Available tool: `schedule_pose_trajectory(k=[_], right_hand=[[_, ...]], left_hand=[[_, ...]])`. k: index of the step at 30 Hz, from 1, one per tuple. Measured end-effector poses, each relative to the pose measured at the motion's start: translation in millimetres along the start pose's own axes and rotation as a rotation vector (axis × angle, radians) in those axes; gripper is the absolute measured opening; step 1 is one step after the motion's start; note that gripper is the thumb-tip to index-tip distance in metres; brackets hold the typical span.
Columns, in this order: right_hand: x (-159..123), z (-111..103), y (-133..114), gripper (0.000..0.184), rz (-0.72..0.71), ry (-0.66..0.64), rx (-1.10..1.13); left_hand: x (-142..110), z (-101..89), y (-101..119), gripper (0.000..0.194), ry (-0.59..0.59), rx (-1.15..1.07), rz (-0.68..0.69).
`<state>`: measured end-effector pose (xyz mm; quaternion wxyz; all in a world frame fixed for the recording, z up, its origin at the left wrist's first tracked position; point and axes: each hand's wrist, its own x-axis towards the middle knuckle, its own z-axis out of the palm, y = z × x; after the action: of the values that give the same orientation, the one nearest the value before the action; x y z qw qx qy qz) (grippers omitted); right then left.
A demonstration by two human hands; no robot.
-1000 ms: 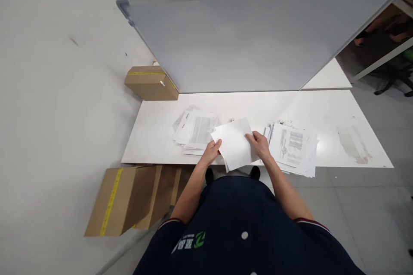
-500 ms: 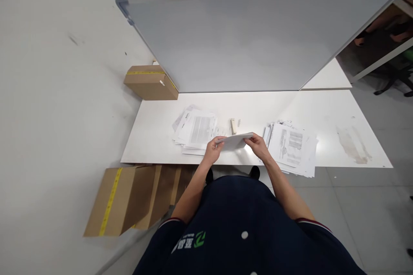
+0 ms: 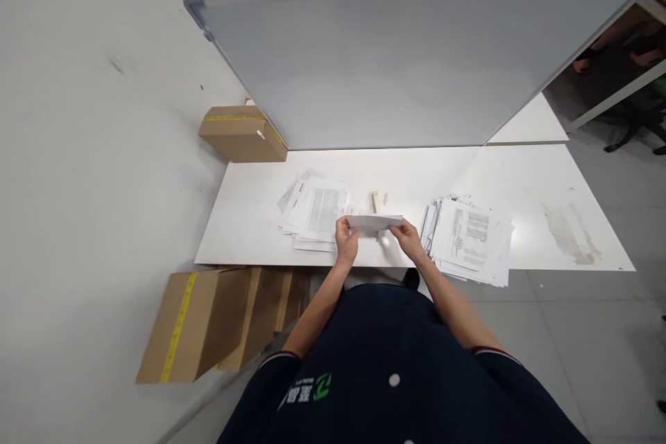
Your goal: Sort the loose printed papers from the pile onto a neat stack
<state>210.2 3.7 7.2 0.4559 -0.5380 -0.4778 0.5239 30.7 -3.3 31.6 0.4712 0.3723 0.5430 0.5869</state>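
- The gray-white board stands upright along the far edge of the table, spanning much of its width.
- The white table runs left to right, with a brownish smudge on its right end.
- The cardboard boxes are lower than the tabletop, at the near left; the nearest has yellow tape.
- The taped carton is at the table's far left corner, beside the board.
- The stamped paper pile lies on the right, fanned unevenly, its near edge overhanging the table.
- The printed paper pile lies on the left, its sheets also askew.
- The left hand has its fingers closed on the left end of the white paper.
- The right hand has its fingers pinching the paper's right end.
- The white paper is between the two piles, held almost edge-on, so its face is barely visible.
- The small pale block lies just beyond it.
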Motion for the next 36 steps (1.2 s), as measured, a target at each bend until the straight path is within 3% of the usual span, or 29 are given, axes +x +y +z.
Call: schedule_pose_trajectory(k=[3, 7, 17, 23, 26, 28, 33, 36], right_hand=[[-3.3, 1.1, -11.5, 0.026, -0.034, 0.010, 0.008], [-7.8, 4.3, -22.2, 0.026, -0.066, 0.017, -0.016], [-0.2, 8.7, -4.4, 0.030, 0.026, 0.028, 0.001], [-2.8, 5.7, -3.4, 0.035, 0.015, -0.040, 0.001], [-4.4, -1.0, -9.1, 0.030, 0.049, -0.082, -0.176], [-5.0, -7.1, -21.7, 0.024, -0.005, -0.090, -0.388], [-10.3, -13.5, -73.8, 0.023, -0.318, -0.153, -1.140], [-14.6, -6.5, -92.3, 0.025, -0.343, -0.226, -1.431]], left_hand=[[-3.4, -0.1, 11.6, 0.040, 0.022, -0.058, 0.028], [-7.8, 2.1, 21.9, 0.031, -0.016, 0.048, 0.063], [0.3, 2.3, 8.7, 0.030, -0.040, 0.176, 0.007], [4.1, 1.2, 6.5, 0.007, 0.007, 0.121, -0.025], [8.6, -4.0, 2.6, 0.008, 0.032, 0.044, -0.061], [10.9, -11.0, 3.0, 0.016, 0.033, 0.089, -0.054], [10.8, -26.8, 10.8, 0.055, -0.072, 0.549, 0.237], [8.6, -25.9, 5.4, 0.052, -0.212, 0.665, 0.362]])
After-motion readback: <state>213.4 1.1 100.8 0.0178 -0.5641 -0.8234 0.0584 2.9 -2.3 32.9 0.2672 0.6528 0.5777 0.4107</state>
